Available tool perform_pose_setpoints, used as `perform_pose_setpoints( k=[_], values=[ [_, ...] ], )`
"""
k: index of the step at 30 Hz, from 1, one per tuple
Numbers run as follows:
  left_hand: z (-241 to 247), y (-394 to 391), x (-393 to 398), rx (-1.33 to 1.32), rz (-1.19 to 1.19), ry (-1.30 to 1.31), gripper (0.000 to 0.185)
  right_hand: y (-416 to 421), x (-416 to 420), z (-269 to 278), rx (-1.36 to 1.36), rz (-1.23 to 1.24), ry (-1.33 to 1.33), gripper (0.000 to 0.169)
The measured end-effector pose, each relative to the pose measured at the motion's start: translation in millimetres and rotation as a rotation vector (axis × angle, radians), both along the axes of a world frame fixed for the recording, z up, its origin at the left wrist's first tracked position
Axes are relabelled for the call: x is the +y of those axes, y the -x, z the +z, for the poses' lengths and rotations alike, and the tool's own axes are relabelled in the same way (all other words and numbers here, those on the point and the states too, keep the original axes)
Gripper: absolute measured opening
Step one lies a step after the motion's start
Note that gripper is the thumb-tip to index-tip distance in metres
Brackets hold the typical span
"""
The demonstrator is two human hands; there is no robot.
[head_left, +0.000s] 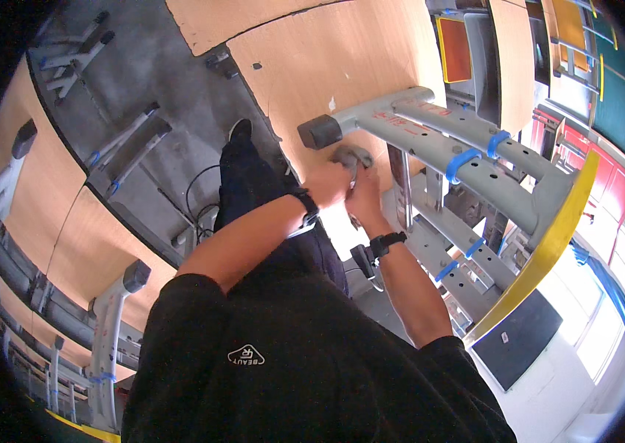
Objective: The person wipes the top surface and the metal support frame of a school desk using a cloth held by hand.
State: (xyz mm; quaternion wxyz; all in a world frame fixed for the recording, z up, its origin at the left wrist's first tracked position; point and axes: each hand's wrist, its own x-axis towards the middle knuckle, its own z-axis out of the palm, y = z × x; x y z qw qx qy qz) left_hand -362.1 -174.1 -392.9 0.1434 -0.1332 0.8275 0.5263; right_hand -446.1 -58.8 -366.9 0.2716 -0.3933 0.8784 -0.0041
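Note:
My left hand [328, 184] and my right hand [365, 195] are close together over the edge of a light wood-topped desk [312, 72]. Both are closed around a bunched grey cloth [352, 156], which bulges out above the fingers. A dark band circles each wrist. Just beyond the cloth, an upturned chair with grey metal legs [417, 133] rests on the desk. It has black plastic feet [320, 132], blue bands and a yellow-edged seat [545, 243]. My fingers partly hide the cloth.
More desks [96, 232] with upturned chairs [107, 315] line the left side. Chair legs [135, 149] and a thin black cable [193, 183] are over the grey floor [163, 61]. At the right are further desks [511, 66], a dark panel [517, 340] and windows [589, 321].

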Motion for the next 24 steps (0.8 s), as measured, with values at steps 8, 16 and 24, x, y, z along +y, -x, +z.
perform_pose_setpoints(
  k=[8, 16, 24],
  values=[
    [11, -93, -51, -0.15, 0.024, 0.021, 0.022, -72, -30, 18, -0.342, 0.042, 0.038, 0.056],
    [45, -107, -110, 0.13, 0.566, 0.017, 0.043, -73, -112, 65, -0.39, -0.195, 0.241, 0.039],
    [33, 14, -130, 0.385, 0.404, -0.292, 0.049, -33, -119, 82, -0.3, -0.577, 0.417, 0.064]
  ],
)
